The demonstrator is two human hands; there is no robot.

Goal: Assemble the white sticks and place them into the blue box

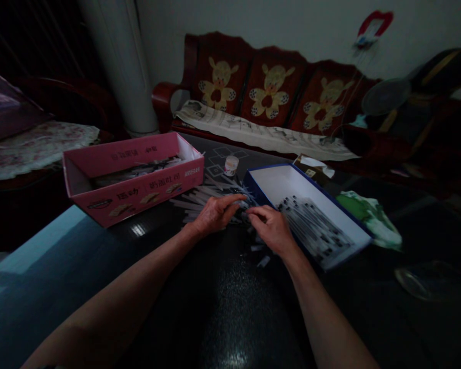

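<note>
Over a spread of thin pale strips [195,199] on the dark table, my two hands work close together. My left hand [217,212] has its thumb and fingers closed toward each other, the index finger reaching forward. Its fingertips almost meet those of my right hand [271,226], which is pinched. What sits between the fingers is too small and dark to make out. Right of my right hand, a blue-edged white box [332,205] holds a row of clear strips with black ends [317,228]. Small pale pieces [263,261] lie below my right hand.
A pink box [138,197] with more strips inside stands at the left. A small white tub [231,165] sits behind the strips. Beyond the blue-edged box lies a green and white plastic packet [371,215]. A wooden sofa [280,92] stands behind the table [169,302].
</note>
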